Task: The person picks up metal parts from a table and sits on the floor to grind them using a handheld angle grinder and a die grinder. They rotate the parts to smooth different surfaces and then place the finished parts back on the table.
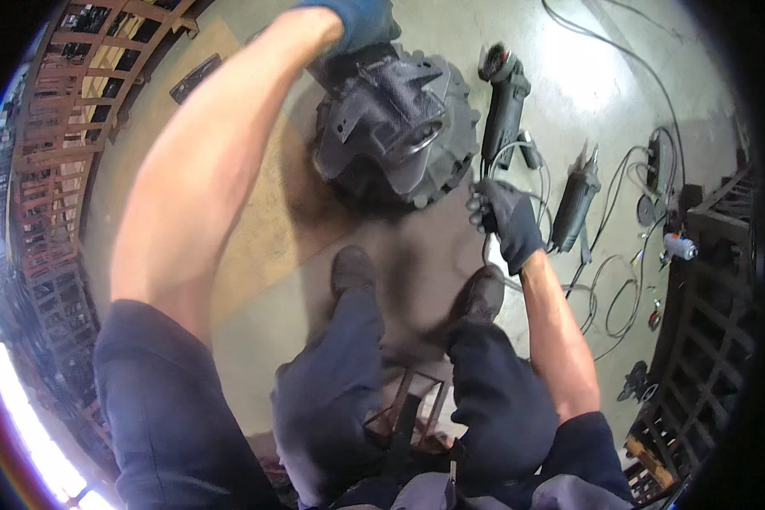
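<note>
Bare left forearm (191,170), head view: the limb is spanning the field from 7 toward 12 o'clock and is ending in the blue-gloved left hand (364,25), which is lying against the far edge of a dark casting (391,115). Its fingers are hiding beyond that edge, so its grip cannot be told. The casting is sitting at 12 o'clock over a knobbed round rim (461,119), ahead of the boots (353,270).

The grey-gloved right hand (508,217) is holding its fingers bent between 2 and 3 o'clock; whether they are grasping the cord (503,146) there cannot be told. Key relation: an angle grinder (506,106) is lying at 12 o'clock from this nearer hand, its long axis running from 12 to 6 o'clock, its tail pointing back at the glove. A slimmer power tool (576,202) is lying just beside, at 3 o'clock from the same hand.

Pale floor (255,395) is supporting these objects, a tan patch (259,238) showing at 9 o'clock. Metal racks are flanking the room: brown (64,140) toward 10 o'clock, dark (705,319) at 3 o'clock.
</note>
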Motion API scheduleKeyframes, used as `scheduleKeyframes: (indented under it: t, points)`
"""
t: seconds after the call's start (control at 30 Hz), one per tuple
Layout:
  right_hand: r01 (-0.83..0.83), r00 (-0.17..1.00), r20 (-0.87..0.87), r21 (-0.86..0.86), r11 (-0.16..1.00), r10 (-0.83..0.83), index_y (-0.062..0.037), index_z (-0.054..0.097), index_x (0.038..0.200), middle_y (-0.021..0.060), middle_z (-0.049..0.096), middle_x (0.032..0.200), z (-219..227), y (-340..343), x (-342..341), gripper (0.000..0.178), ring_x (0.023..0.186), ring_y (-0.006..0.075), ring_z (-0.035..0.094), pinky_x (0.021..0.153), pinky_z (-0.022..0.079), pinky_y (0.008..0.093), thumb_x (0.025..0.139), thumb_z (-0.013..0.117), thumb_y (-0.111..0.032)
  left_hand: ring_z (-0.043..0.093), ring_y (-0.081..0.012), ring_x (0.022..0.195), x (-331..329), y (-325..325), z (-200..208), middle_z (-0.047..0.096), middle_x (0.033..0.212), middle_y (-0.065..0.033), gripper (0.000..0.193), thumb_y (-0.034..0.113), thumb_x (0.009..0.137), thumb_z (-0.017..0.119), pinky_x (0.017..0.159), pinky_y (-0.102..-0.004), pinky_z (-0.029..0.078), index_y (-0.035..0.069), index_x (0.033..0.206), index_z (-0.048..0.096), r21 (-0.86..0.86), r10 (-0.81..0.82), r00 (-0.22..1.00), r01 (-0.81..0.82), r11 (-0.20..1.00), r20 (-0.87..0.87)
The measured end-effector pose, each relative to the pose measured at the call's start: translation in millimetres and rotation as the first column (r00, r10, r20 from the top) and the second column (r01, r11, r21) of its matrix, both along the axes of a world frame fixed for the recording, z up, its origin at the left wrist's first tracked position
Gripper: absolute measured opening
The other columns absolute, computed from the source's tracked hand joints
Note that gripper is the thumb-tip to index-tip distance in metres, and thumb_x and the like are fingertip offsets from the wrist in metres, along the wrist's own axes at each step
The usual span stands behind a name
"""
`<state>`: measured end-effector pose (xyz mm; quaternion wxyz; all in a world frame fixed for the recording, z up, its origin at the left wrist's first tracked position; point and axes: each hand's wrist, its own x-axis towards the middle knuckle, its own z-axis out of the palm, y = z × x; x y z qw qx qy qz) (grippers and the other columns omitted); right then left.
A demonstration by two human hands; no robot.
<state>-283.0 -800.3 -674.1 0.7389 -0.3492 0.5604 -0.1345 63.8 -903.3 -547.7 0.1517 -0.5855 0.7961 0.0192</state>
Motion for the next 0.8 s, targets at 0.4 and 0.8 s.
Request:
scheduleKeyframes:
  t: [0.4,0.8]
  points:
    - [-0.142,0.753,-0.525,-0.719,0.681,-0.397,0.0023,0.066,0.116,0.0228,0.070,0.100,-124.0,8.9,-182.4,0.046,0.093,0.0358,0.068,0.086,0.051,0.0427,0.082,0.068,-0.028,0.065,-0.0227,0.111,-31.2,90.0,13.9,0.067,0.121,-0.0131,0.039,0.034,0.100,0.059,0.096,-0.0362,0.050,0.004,0.125,0.065,-0.416,0.064,0.566,-0.673,0.611,-0.822]
    - [-0.706,0.329,-0.936,-0.156,0.690,0.125,-0.0085,0.068,0.091,0.0133,0.070,0.081,-142.0,-75.8,-200.1,0.034,0.073,0.0298,0.067,0.067,0.052,0.0402,0.085,0.060,-0.041,0.069,-0.0248,0.082,-269.8,212.4,-66.3,0.070,0.096,-0.0148,0.024,0.026,0.092,0.066,0.074,-0.0359,0.054,0.009,0.110,0.067,0.554,0.555,0.245,-0.080,0.829,-0.795]
